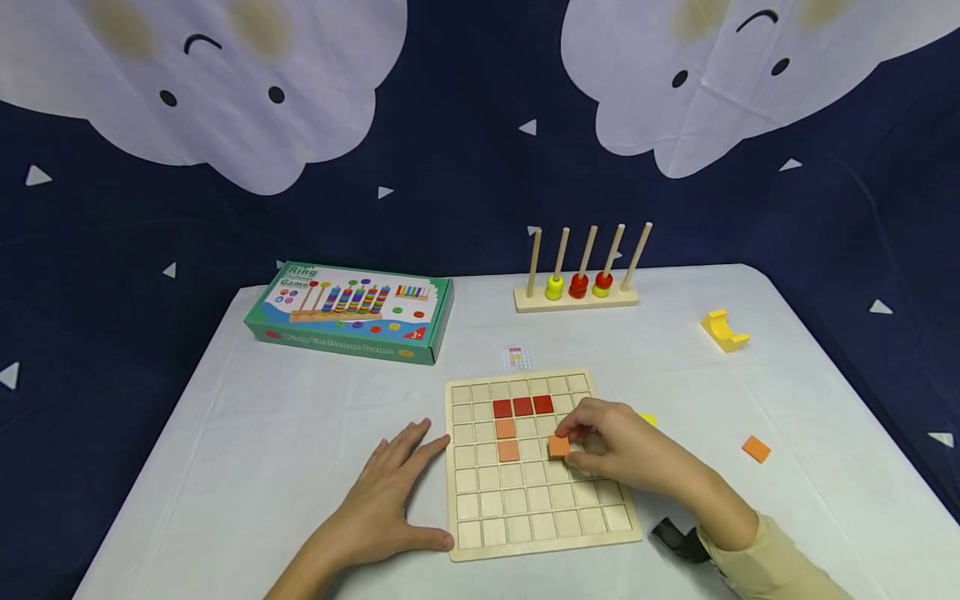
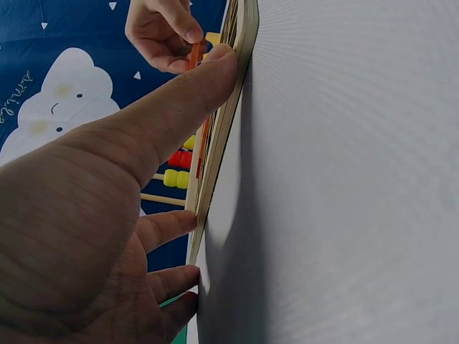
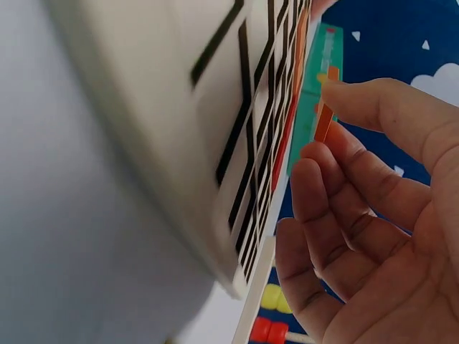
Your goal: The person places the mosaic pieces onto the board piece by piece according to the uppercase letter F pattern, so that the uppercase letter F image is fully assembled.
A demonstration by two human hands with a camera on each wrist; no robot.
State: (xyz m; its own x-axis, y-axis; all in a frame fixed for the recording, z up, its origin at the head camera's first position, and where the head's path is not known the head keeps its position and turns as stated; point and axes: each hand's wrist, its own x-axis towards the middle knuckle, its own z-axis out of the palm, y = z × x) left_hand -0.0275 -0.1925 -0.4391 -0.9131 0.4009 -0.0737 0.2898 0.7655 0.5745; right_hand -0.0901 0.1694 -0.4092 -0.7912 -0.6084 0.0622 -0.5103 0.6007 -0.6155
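Observation:
My right hand (image 1: pixel 626 446) pinches an orange square tile (image 1: pixel 558 447) between thumb and fingers, over the right half of a wooden grid board (image 1: pixel 491 504). In the right wrist view the same tile (image 3: pixel 327 115) shows edge-on at the thumb tip. Fingers spread, my left hand (image 1: pixel 382 508) lies at the board's left edge; its thumb (image 2: pixel 215 72) touches the rim. Three red tiles (image 1: pixel 522 407) form a row near the board's top. Below the leftmost red one sit two light-orange tiles (image 1: pixel 506 429), one under the other.
A small pattern card (image 1: pixel 516 357) lies behind the board. Farther back are a peg stand (image 1: pixel 576 304) with red and yellow rings and a green game box (image 1: pixel 345 312). To the right lie a yellow curved block (image 1: pixel 723 331), an orange tile (image 1: pixel 756 449) and a black curved piece (image 1: pixel 678 540).

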